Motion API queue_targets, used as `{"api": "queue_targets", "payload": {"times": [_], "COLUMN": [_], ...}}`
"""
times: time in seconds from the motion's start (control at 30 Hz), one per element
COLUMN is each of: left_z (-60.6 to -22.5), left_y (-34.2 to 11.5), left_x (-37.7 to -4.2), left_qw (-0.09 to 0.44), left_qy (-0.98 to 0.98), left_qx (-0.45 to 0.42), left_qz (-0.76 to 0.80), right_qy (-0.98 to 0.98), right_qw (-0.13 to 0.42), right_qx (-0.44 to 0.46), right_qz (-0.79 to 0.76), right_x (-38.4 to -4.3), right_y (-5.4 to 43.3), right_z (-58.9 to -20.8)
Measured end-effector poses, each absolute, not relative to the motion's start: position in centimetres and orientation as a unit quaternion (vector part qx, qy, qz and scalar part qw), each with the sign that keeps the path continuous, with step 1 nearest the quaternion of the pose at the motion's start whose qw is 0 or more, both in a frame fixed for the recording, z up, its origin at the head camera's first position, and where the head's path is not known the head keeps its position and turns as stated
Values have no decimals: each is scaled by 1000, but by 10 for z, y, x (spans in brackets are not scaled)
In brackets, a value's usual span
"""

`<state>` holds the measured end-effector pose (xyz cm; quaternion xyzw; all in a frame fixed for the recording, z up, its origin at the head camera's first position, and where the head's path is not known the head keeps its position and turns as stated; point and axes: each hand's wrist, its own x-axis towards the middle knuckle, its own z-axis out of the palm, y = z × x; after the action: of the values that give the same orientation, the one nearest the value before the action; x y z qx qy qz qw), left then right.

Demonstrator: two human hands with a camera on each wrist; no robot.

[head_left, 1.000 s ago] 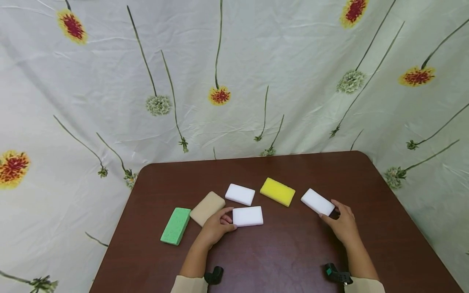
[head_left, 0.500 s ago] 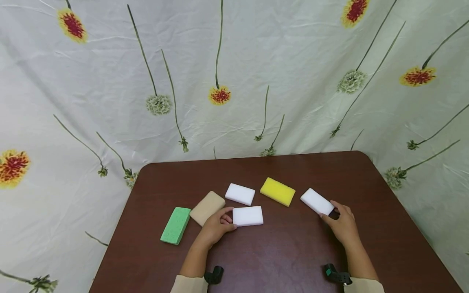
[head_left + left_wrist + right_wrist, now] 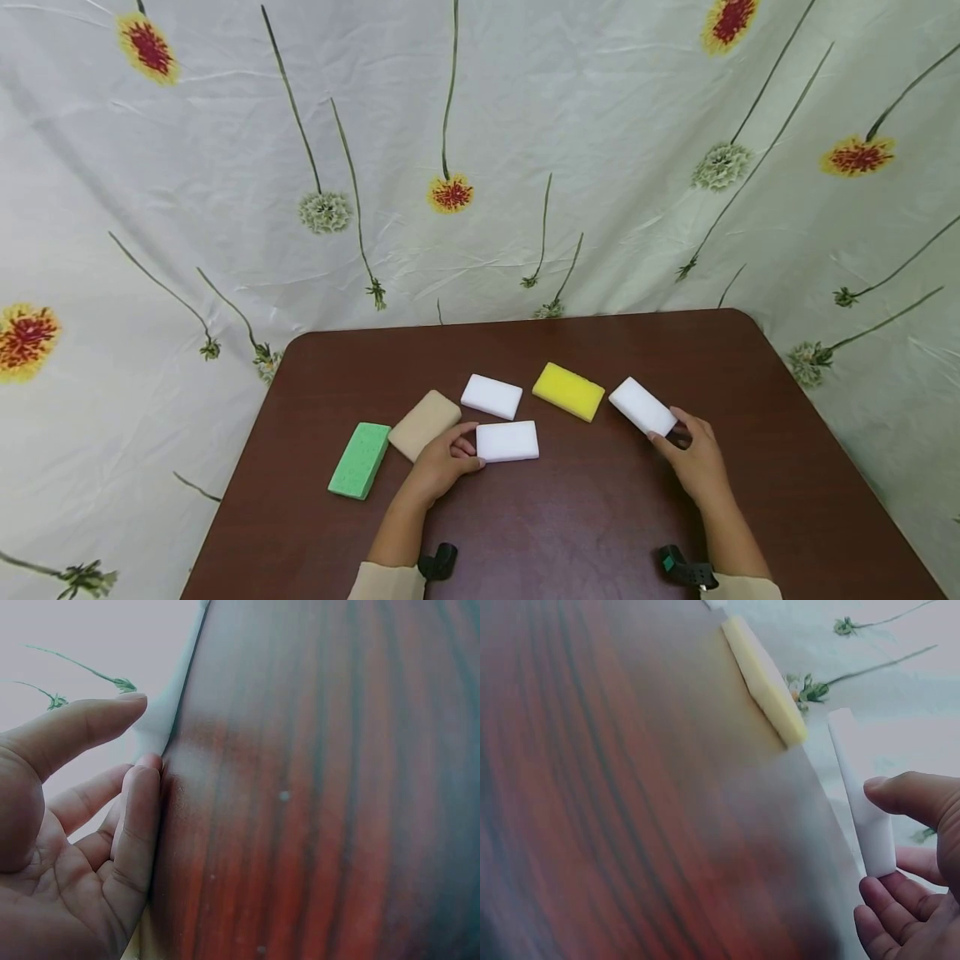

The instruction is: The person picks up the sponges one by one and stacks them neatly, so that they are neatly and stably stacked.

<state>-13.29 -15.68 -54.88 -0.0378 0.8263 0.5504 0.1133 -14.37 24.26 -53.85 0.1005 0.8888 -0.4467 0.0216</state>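
In the head view, my left hand has its thumb and index finger at the two left corners of a white sponge, which lies flat on the table. My right hand pinches the near end of another white sponge. In the right wrist view, that sponge stands out between thumb and fingers, apparently clear of the tabletop. A yellow sponge lies to its left. Behind the left hand's sponge is a third white sponge. A beige sponge lies just behind the left hand.
Farthest left is a green sponge, against the beige one. All the sponges are on or over a dark brown table with rounded far corners. Beyond its far edge hangs a white flowered cloth.
The right hand has shifted slightly left and away from me, carrying its white sponge closer to the yellow one. The left hand and the other sponges have stayed in place.
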Motion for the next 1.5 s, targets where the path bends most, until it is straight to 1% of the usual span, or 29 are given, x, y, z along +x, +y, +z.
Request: {"api": "queue_targets", "payload": {"times": [0.17, 0.6, 0.87, 1.13, 1.5], "left_z": [-550, -550, -550, -549, -549], "left_y": [-157, -156, -157, -156, -155], "left_x": [-133, -133, -133, -133, -133], "left_qw": [111, 110, 111, 110, 109], "left_qy": [824, 825, 826, 826, 828], "left_qx": [-37, -35, -36, -36, -37], "left_qz": [554, 553, 551, 551, 549], "right_qy": [890, 891, 888, 888, 885], "right_qw": [7, -4, 7, 3, 19], "right_qx": [84, 8, -19, -45, -64], "right_qz": [-449, -454, -459, -457, -460], "right_x": [-144, -142, -142, -143, -141], "right_y": [232, 206, 188, 169, 147], "right_z": [-535, -534, -537, -542, -546]}}
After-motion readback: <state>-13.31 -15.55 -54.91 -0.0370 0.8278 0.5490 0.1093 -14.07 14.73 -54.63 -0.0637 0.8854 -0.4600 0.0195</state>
